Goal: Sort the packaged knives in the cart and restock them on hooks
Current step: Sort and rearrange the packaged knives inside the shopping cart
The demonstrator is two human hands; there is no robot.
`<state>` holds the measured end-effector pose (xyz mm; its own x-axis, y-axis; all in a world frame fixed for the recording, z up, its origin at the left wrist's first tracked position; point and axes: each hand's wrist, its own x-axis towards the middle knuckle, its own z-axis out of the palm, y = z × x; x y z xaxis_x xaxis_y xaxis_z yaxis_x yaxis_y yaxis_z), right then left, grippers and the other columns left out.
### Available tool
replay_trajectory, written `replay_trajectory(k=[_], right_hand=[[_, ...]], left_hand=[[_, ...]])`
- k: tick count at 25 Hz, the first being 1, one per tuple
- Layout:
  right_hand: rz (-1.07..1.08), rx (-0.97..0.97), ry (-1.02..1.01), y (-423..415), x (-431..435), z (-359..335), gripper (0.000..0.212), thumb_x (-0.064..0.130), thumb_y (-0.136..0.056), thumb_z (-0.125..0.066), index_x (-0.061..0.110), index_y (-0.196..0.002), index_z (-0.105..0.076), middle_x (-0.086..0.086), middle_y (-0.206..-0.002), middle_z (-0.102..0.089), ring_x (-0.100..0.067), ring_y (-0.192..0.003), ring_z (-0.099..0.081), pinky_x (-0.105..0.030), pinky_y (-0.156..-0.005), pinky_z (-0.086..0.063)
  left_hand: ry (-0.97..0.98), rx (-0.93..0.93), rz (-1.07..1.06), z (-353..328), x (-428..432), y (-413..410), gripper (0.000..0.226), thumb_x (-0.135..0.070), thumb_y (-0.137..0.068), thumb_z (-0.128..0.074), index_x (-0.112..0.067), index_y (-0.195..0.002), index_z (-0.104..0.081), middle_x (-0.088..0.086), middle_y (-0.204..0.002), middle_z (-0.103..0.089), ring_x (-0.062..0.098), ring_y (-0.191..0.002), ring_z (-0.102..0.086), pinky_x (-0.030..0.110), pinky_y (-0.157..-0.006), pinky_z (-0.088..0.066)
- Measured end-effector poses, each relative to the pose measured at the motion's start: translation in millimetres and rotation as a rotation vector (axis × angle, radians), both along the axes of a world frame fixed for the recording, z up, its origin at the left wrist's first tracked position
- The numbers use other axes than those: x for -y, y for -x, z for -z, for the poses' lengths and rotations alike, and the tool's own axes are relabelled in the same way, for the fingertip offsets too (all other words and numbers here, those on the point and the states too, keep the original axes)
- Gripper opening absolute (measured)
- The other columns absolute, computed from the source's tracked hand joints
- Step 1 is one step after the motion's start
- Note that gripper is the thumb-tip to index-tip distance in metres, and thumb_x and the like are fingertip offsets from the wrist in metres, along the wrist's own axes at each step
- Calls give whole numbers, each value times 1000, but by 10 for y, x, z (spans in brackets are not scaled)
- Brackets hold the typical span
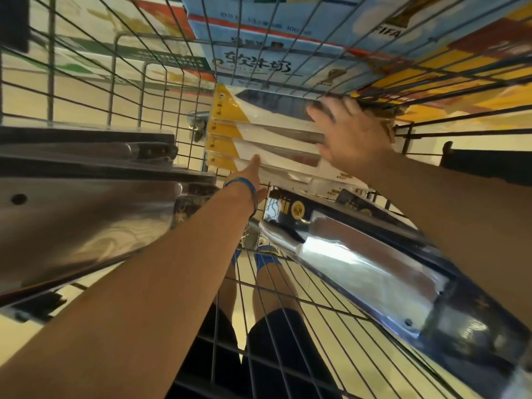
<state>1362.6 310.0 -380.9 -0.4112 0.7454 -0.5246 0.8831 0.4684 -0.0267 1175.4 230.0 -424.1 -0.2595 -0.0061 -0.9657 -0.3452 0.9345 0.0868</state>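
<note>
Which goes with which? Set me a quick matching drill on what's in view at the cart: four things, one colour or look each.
Things:
1 knife stack
2 milk box
3 wristband
4 cleaver pack

Looks:
a thin blue loop
b yellow card ends
c dark card, gold seal
d pale blue, printed characters

Pairs: 1-b, 2-d, 3-a, 4-c
</note>
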Motion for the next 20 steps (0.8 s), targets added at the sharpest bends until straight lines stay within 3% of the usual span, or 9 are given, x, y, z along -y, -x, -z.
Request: replay_trajectory(k=[3, 5, 6, 8, 10, 13, 16, 18, 20], right_hand=[[34, 9, 10, -44, 85, 34, 46, 57, -92, -59, 17, -114, -57, -9, -111, -57, -30, -101, -55, -41, -78, -48], [93, 167, 120, -123, 196, 50, 58, 73, -91, -42, 17, -87, -57, -5, -82, -53, -25, -79, -51, -35, -65, -44], [113, 238, 181, -174, 268, 49, 61, 76, -91, -37, 18, -82, -55, -5, -80, -50, -24, -77, -48, -33, -63, -41], [138, 244, 205, -264, 366, 51, 58, 72, -94, -39, 18, -87, -61, -6, -81, -47, -24, -78, -45, -32, -59, -37], [129, 162, 114, -261, 361, 36, 48, 66, -95, -46, 21, -88, -61, -7, -82, -53, -24, -77, -47, -32, -59, -40], [50, 114, 27, -99, 273, 33, 52, 68, -89, -56, 19, -103, -55, -7, -105, -62, -27, -93, -61, -33, -63, -42], [97, 111, -25, 39, 192, 64, 58, 68, -88, -59, 16, -115, -56, -6, -110, -62, -26, -101, -60, -33, -64, -36], [122, 66, -69, 59, 132, 69, 56, 64, -88, -62, 16, -115, -56, -7, -111, -61, -27, -103, -60, -36, -68, -43], [127, -17, -150, 41, 97, 80, 56, 59, -84, -70, 16, -115, -55, -8, -116, -58, -29, -110, -55, -42, -80, -49]], left_hand=[[-21, 55, -105, 23, 11, -36, 62, -62, -75, -73, -13, -108, -57, 7, -104, -61, 14, -81, -67, 28, -70, -61], [-32, 46, -171, 0, 28, -80, 66, -59, -73, -77, -12, -116, -60, 7, -107, -62, 15, -82, -67, 28, -68, -61], [-44, 52, -225, 1, 34, -104, 65, -56, -74, -78, -13, -119, -59, 8, -111, -60, 16, -83, -66, 27, -65, -61], [-69, 81, -310, -15, 13, -141, 59, -52, -76, -78, -15, -117, -58, 9, -112, -57, 18, -85, -66, 27, -61, -61], [-100, 69, -326, -40, -65, -181, 47, -52, -78, -77, -15, -100, -58, 7, -97, -56, 20, -84, -70, 27, -59, -61], [-132, -2, -340, -80, -154, -262, 34, -48, -86, -70, -19, -79, -54, 2, -85, -55, 21, -81, -69, 30, -62, -62], [-129, 2, -326, -43, -200, -268, 29, -46, -94, -58, -17, -93, -57, 4, -92, -58, 23, -88, -68, 35, -77, -61], [-91, 32, -179, -16, -227, -297, 33, -43, -95, -57, -13, -109, -57, 10, -106, -61, 27, -98, -65, 38, -86, -58], [-47, 137, -189, -51, -241, -382, 38, -42, -92, -60, -11, -113, -56, 10, -107, -59, 25, -94, -62, 35, -79, -56]])
